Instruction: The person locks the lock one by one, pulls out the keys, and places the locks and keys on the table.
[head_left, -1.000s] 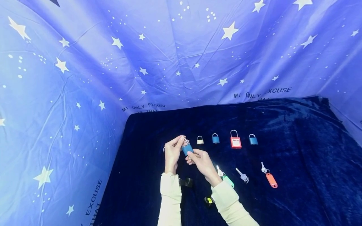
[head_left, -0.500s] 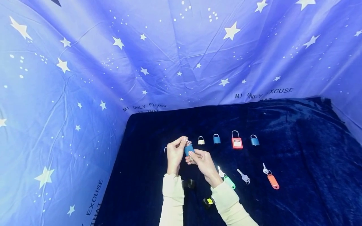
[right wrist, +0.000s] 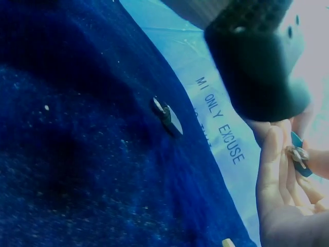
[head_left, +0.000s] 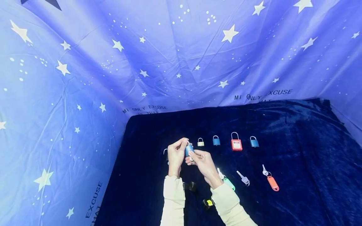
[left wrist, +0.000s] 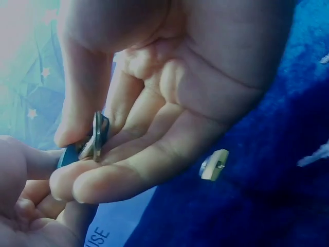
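Both hands work on a small blue padlock [head_left: 189, 150] held up above the dark cloth. My left hand [head_left: 176, 155] pinches its silver shackle at the top between thumb and fingers. My right hand [head_left: 204, 162] grips the lower body, thumb across its front. A silver key [head_left: 191, 158] shows at the bottom of the padlock, among the right fingers. In the right wrist view, the key [right wrist: 298, 153] stands out from the padlock's end. In the left wrist view, fingers largely hide the padlock body.
Behind stand a brass padlock [head_left: 200, 143], a blue padlock [head_left: 216, 141], a red padlock [head_left: 236, 144] and another blue one [head_left: 254, 142]. Nearer lie a green-tagged key [head_left: 228, 184], a plain key [head_left: 243, 178] and an orange-tagged key [head_left: 273, 183]. A dark padlock [right wrist: 172, 122] lies left.
The left hand has shifted slightly right, and the held padlock has turned from a slant to more upright. More of the dark padlock shows left of the left hand.
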Motion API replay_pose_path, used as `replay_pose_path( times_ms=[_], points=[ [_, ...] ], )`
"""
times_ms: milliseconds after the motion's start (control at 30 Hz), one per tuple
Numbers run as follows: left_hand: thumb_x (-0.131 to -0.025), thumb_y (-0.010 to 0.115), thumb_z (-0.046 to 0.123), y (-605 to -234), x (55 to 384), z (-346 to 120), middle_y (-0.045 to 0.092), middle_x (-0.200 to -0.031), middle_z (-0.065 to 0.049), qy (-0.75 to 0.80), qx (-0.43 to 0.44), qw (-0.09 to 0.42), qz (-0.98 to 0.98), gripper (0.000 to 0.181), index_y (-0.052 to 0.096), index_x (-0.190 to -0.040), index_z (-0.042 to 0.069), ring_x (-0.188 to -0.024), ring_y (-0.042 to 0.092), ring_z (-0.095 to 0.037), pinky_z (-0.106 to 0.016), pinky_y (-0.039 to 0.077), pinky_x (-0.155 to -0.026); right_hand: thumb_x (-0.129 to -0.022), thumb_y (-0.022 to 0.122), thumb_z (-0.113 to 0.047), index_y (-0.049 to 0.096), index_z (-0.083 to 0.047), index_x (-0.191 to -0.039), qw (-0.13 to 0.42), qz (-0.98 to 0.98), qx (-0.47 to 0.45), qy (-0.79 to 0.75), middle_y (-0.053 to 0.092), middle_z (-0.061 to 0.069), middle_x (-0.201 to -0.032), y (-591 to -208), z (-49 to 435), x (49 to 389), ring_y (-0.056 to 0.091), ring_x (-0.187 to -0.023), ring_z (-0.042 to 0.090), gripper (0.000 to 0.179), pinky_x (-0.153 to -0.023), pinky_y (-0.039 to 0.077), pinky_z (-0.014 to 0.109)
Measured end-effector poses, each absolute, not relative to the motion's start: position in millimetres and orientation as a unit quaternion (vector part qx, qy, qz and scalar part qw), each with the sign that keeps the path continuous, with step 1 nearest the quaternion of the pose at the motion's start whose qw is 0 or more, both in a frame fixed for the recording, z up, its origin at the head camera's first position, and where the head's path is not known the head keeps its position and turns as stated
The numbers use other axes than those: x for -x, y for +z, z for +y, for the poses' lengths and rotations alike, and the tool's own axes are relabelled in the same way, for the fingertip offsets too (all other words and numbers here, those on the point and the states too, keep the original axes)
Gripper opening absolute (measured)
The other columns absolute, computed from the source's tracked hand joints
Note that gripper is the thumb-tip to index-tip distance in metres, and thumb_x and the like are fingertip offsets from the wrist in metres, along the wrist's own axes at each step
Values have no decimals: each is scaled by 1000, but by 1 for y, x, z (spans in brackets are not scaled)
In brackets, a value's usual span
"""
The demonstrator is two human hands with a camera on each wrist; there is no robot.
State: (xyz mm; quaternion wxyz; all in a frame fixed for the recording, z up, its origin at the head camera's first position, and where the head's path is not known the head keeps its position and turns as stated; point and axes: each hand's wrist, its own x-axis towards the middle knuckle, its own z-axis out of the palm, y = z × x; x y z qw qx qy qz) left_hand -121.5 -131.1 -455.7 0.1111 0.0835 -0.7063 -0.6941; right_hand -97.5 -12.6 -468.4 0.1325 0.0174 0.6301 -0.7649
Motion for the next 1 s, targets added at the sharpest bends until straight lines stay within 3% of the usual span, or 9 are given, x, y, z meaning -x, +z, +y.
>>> replay_pose_path(
  times_ms=[167,300,533,733,1000],
  points=[
    [-96,65,13,-452,121,-134,74,-96,-23,-687,-64,102,-717,25,71,-113,-4,-90,74,-30,-18,54,-76,-100,60,-14,66,7,-115,127,639,-21,-758,75,18,-88,-466,-12,98,73,-77,24,27,-75,59,30],
    [-95,68,19,-452,119,-136,75,-101,-18,-667,-79,79,-737,34,68,-121,-2,-95,73,-27,-24,55,-82,-100,59,-13,65,8,-117,118,642,-25,-757,74,22,-91,-466,-10,100,72,-74,18,28,-74,59,29],
    [-92,71,32,-454,112,-144,77,-89,-12,-621,-73,23,-780,33,76,-102,1,-79,71,-13,-33,54,-88,-100,59,-12,65,8,-117,124,634,-27,-763,72,27,-96,-467,-9,102,71,-74,17,27,-75,59,29],
    [-91,72,31,-455,114,-142,77,-85,-12,-619,-81,45,-779,30,78,-96,2,-78,67,-8,-25,53,-80,-100,59,-17,65,7,-117,145,622,-16,-769,71,29,-99,-468,-7,102,72,-77,19,30,-77,59,30],
    [-91,72,34,-455,116,-142,76,-85,-14,-632,-117,66,-764,34,78,-96,1,-75,73,-20,-30,56,-79,-98,63,-19,65,15,-111,148,648,6,-747,73,22,-92,-470,-3,97,73,-77,20,36,-75,60,29]
  ],
)
